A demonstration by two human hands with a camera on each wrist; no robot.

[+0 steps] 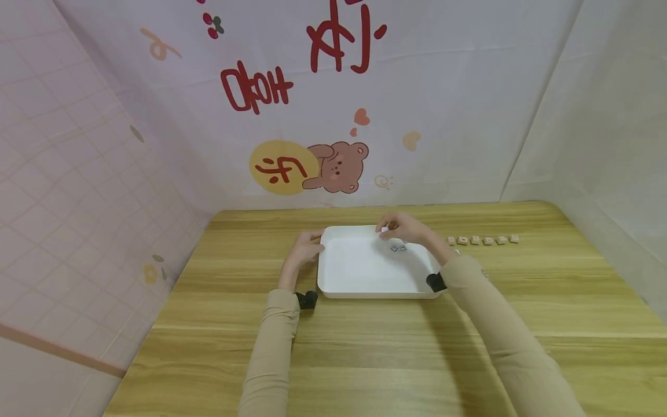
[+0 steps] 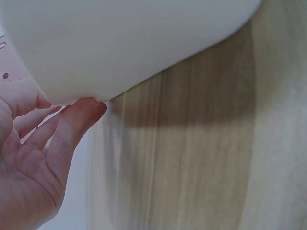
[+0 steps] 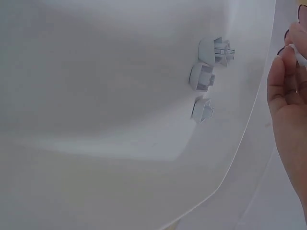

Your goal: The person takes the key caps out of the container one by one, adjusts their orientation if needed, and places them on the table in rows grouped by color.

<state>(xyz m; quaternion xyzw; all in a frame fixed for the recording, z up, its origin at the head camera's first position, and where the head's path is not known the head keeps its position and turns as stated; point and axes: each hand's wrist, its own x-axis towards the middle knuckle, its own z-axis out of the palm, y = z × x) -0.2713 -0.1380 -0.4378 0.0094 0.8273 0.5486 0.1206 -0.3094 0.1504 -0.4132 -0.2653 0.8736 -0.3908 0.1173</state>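
Observation:
A shallow white tray [image 1: 365,294] lies on the wooden table. My left hand [image 1: 304,250] touches its left side, with fairly straight fingertips [image 2: 88,106] against the outer wall. Over the tray's far right part, the fingers of my right hand [image 1: 403,227] pinch a small white keycap-like piece [image 1: 384,230], mostly covered by the fingers. Below that hand, small pale keycap-like pieces [image 1: 394,248] lie in the tray. The right wrist view shows three of them close together by the wall, the middle piece [image 3: 200,77] with its inner stem showing.
To the right of the tray, several small square pieces [image 1: 488,240] stand in a row on the table [image 1: 365,353]. Another small piece [image 1: 484,273] shows beside the right sleeve. A printed white cloth [image 1: 448,116] hangs behind the table, with further cloth at both sides.

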